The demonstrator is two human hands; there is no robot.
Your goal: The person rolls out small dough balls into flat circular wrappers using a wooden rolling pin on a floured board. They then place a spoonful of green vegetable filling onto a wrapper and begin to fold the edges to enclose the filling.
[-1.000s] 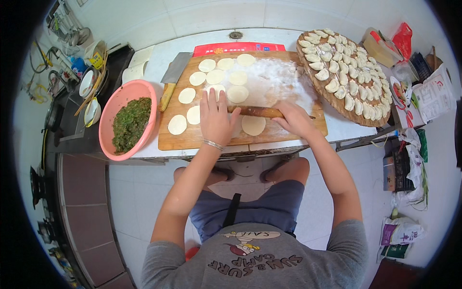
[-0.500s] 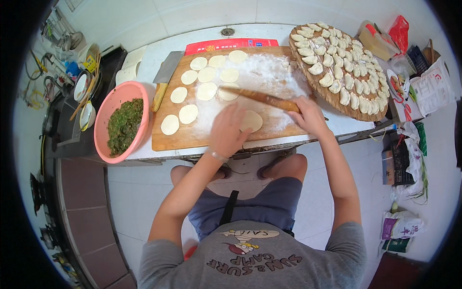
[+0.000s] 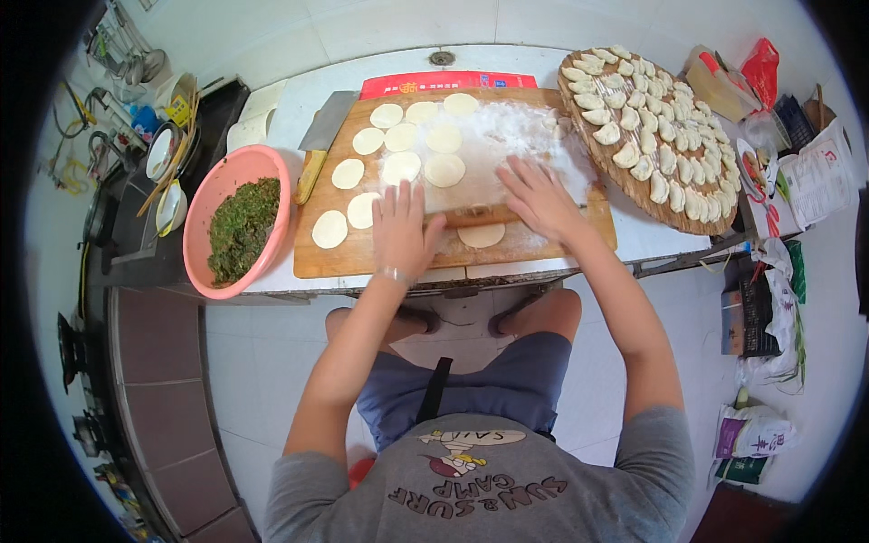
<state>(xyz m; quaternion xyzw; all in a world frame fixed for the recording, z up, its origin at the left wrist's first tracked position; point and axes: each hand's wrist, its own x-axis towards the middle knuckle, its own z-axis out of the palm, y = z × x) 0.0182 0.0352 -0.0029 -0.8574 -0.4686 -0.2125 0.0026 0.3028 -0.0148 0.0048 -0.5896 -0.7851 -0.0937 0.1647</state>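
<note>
A wooden rolling pin (image 3: pixel 478 216) lies level across a round dough wrapper (image 3: pixel 482 236) near the front of the floured cutting board (image 3: pixel 317 258). On its left end rests my left hand (image 3: pixel 401 231), palm down with the fingers stretched out. My right hand (image 3: pixel 541 201) presses flat over the right end, its fingers spread and pointing away from me. Part of the wrapper is hidden under the pin. Several finished wrappers (image 3: pixel 401 167) are spread over the left half of the board, and loose flour (image 3: pixel 507 127) covers the far right part.
A pink bowl of green filling (image 3: pixel 282 237) stands left of the board. A cleaver (image 3: pixel 329 122) lies along the board's left edge. At the right, a round wooden board (image 3: pixel 605 163) bearing many dumplings overlaps the cutting board. A red strip (image 3: pixel 444 83) runs behind.
The rolling pin has come down from a raised, slanted position onto the wrapper. My left hand has moved from the wrapper to the pin, and my right hand has opened from its grip.
</note>
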